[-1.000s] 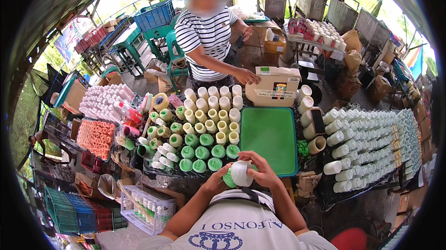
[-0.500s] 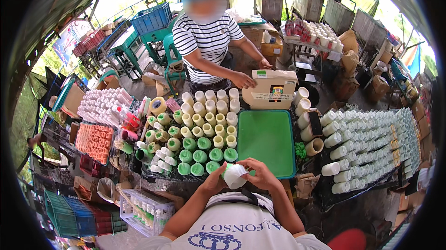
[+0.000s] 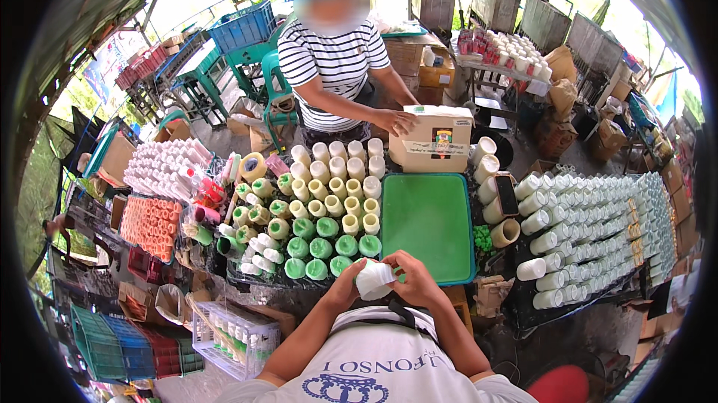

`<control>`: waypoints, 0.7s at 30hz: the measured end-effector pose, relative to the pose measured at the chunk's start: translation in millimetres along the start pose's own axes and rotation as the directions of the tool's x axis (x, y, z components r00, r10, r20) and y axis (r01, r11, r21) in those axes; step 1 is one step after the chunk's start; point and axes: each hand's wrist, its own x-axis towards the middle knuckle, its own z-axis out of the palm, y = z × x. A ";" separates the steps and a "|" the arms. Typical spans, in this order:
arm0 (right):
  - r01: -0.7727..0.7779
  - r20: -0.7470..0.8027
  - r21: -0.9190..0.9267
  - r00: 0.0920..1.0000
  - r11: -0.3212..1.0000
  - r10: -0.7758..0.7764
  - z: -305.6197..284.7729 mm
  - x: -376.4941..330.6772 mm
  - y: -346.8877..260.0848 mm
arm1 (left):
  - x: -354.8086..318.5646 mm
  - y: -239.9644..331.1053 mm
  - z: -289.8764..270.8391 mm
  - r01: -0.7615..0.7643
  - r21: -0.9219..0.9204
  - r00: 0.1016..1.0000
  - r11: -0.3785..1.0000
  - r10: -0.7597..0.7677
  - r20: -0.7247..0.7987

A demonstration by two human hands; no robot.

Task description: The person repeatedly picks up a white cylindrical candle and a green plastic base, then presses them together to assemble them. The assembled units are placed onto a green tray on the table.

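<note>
In front of my chest, both hands are closed around a white cylindrical piece with a thin, sheet-like white edge. My left hand grips its left side, and the fingers of my right hand pinch its right edge. Just beyond my hands stand rows of cylinders, the nearer ones with green tops and the farther ones cream-coloured. To the right of these rows lies a green tray with a bare surface.
Across the table a person in a striped shirt has hands on a cardboard box. White cylinders fill the right table; orange tubes lie at left. A phone rests on cylinders right of the tray. A white plastic rack stands lower left.
My hands have turned the white piece, and its green edge no longer shows. My right fingers have shifted along its rim. Across the table, the person's hands have moved on the box.
</note>
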 end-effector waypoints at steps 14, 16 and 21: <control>-0.005 -0.072 0.049 0.997 0.999 0.009 4.0 -6.2 16.4 | 8.1 0.7 -1.5 -0.145 0.083 0.989 0.986 0.143 0.026; 0.018 -0.061 0.072 0.998 0.997 -0.014 1.2 -5.3 11.4 | 1.8 12.4 5.5 -0.211 0.094 0.974 0.973 0.201 0.104; 0.095 -0.048 0.088 0.995 0.992 -0.091 -5.1 -5.1 1.3 | -10.4 29.2 22.4 -0.348 0.213 0.933 0.913 0.314 0.175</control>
